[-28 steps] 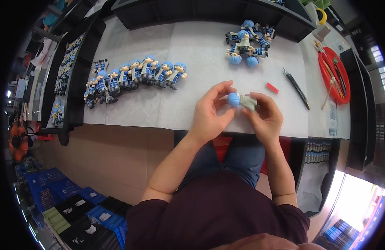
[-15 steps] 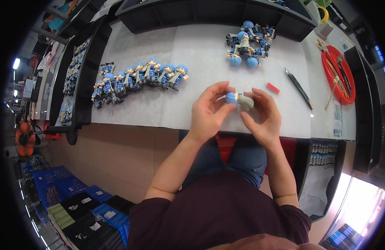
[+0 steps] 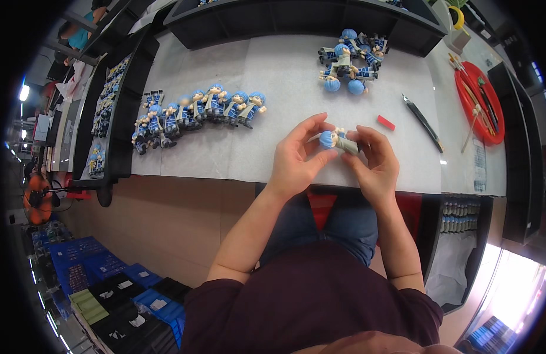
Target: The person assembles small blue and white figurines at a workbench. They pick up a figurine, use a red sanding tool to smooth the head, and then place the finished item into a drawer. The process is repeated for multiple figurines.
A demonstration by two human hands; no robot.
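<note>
Between my two hands, above the front of the white-covered table (image 3: pixel 285 76), lies a small figurine (image 3: pixel 344 143) with blue hair and a pale grey-green cape. My left hand (image 3: pixel 299 156) pinches it at the head with thumb and fingers. At the other end, my right hand (image 3: pixel 374 160) grips the lower body, its fingers covering the feet. A row of like figurines (image 3: pixel 214 103) lies to the left on the table. Beyond my hands a heap of more figurines (image 3: pixel 342 59) rests at the back. A small red block (image 3: pixel 386 122) is close to my right hand.
A black craft knife (image 3: pixel 423 123) lies on the right, near a red oval tray (image 3: pixel 499 133) with brushes. Black crates stand along the back (image 3: pixel 285 29) and left (image 3: pixel 122 127). An open drawer (image 3: pixel 456 265) with figurines is below the table at right.
The figurine has turned a little in my hands, and my right fingers have closed further round its lower end. The things on the table have stayed put.
</note>
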